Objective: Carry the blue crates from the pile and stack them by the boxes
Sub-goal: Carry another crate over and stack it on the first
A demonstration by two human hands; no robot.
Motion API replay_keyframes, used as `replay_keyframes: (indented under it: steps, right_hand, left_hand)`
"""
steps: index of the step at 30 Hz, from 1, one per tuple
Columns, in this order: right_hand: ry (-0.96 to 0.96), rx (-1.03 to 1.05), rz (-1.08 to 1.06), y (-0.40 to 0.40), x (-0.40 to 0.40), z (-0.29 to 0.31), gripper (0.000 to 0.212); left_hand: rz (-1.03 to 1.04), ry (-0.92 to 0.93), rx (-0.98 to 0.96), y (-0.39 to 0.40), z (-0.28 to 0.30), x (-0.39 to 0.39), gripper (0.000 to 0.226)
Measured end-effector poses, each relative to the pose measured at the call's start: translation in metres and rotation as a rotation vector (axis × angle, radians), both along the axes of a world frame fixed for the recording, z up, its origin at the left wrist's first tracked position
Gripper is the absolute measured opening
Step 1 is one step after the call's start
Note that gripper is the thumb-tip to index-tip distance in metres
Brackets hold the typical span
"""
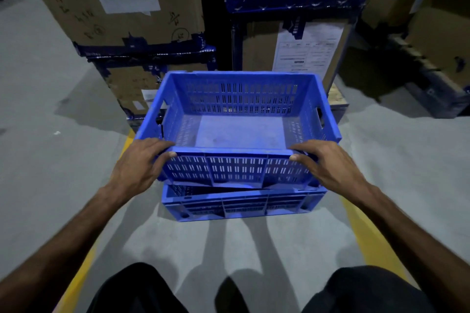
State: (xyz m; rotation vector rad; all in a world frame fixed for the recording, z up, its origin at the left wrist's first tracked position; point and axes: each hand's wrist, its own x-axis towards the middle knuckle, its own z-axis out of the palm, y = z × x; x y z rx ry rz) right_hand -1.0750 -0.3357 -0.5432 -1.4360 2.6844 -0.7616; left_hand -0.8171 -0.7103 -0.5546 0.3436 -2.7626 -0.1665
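Observation:
An empty blue slotted crate [236, 99] is tilted over a second blue crate [241, 204] that stands on the grey floor. Its near side sits a little above the lower crate's rim. My left hand [141, 160] grips the near left corner of the upper crate, fingers over the rim and thumb on the outer wall. At the near right corner, my right hand [328, 162] holds the rim the same way. Both crates sit just in front of the stacked cardboard boxes [122, 7].
Cardboard boxes with blue tape and paper labels [305, 51] stand in stacks behind the crates. More boxes on a pallet [432, 84] are at the right. A yellow floor line [366, 231] runs on both sides of the crates. My dark trouser legs [134, 290] are at the bottom.

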Motion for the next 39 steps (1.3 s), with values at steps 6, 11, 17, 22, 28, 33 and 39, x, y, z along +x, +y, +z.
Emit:
replay_keyframes:
  steps: [6, 11, 17, 22, 28, 33, 39]
  right_hand:
    - [-0.043, -0.056, -0.004, 0.004, -0.003, 0.004, 0.059]
    - [-0.043, -0.079, 0.005, 0.004, -0.004, 0.004, 0.062]
    - [-0.05, -0.098, 0.016, 0.005, -0.005, 0.004, 0.059]
    - [-0.035, -0.103, 0.028, 0.007, -0.007, 0.004, 0.059]
    - [-0.046, -0.107, 0.015, 0.014, -0.014, 0.002, 0.067]
    - [-0.05, -0.103, 0.011, 0.016, -0.016, 0.006, 0.072]
    - [-0.051, -0.087, 0.023, 0.017, -0.015, 0.008, 0.058]
  left_hand:
    - [-0.011, -0.01, 0.016, 0.003, 0.004, -0.001, 0.049]
    - [-0.024, 0.005, 0.003, 0.009, 0.005, 0.002, 0.047]
    - [-0.011, 0.017, 0.015, 0.017, 0.008, 0.004, 0.037]
    - [0.003, 0.01, 0.013, 0.018, 0.003, 0.006, 0.039]
    - [0.016, 0.026, 0.018, 0.027, -0.003, 0.007, 0.042]
    - [0.011, 0.03, 0.013, 0.036, -0.006, 0.009, 0.046]
    - [0.021, 0.03, 0.032, 0.039, -0.006, 0.009, 0.05]
